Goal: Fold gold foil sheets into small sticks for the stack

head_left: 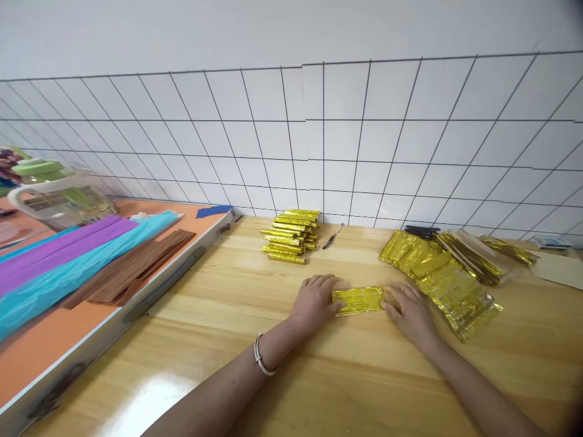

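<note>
A small rectangle of shiny gold foil (358, 300) lies on the wooden table, creased lengthwise and held at both ends. At its left end is my left hand (314, 305), its thumb on the near corner and its fingers curled at the far edge. My right hand (413, 314) has the right end between thumb and fingers, slightly blurred. Beyond my left hand, rolled gold foil tubes (291, 235) are stacked in a pile. Flat gold foil sheets (439, 276), some in clear plastic, spread out beyond and to the right of my right hand.
A pen (333, 237) lies beside the tubes. On the left, an orange-topped surface (182, 258) with a raised edge bears brown crepe paper (136, 270), turquoise and purple strips, and a clear jug (68, 194) with a green lid. A white gridded wall (346, 139) stands behind.
</note>
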{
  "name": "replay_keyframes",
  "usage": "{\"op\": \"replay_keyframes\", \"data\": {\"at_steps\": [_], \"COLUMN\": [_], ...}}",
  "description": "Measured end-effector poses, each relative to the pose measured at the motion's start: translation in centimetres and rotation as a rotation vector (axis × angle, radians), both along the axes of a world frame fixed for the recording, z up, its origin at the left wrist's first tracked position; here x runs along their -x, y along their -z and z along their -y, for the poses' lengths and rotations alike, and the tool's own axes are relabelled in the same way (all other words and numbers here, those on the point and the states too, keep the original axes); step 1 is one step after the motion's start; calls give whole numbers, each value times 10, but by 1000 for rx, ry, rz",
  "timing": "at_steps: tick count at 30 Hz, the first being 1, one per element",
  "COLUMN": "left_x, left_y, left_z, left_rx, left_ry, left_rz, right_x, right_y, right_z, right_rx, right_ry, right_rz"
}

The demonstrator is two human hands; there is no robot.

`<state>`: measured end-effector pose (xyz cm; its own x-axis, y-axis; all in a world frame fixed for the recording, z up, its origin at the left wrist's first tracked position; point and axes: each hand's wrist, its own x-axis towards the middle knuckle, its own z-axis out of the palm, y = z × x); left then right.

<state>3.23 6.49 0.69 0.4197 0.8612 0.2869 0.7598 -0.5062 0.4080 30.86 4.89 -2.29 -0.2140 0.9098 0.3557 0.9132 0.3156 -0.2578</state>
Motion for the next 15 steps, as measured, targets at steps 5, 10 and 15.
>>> {"op": "replay_keyframes", "data": {"at_steps": [5, 10, 15], "left_x": [-5, -8, -10], "left_y": [8, 7, 8], "left_z": [1, 5, 8], "left_rx": [46, 63, 57], "left_ry": [65, 74, 73], "left_rz": [-63, -56, -38], "right_x": [4, 7, 5], "right_y": [11, 6, 5], "right_z": [-1, 1, 6], "right_rx": [0, 55, 14], "right_ry": [-55, -110, -98], "right_rz": [97, 55, -25]}}
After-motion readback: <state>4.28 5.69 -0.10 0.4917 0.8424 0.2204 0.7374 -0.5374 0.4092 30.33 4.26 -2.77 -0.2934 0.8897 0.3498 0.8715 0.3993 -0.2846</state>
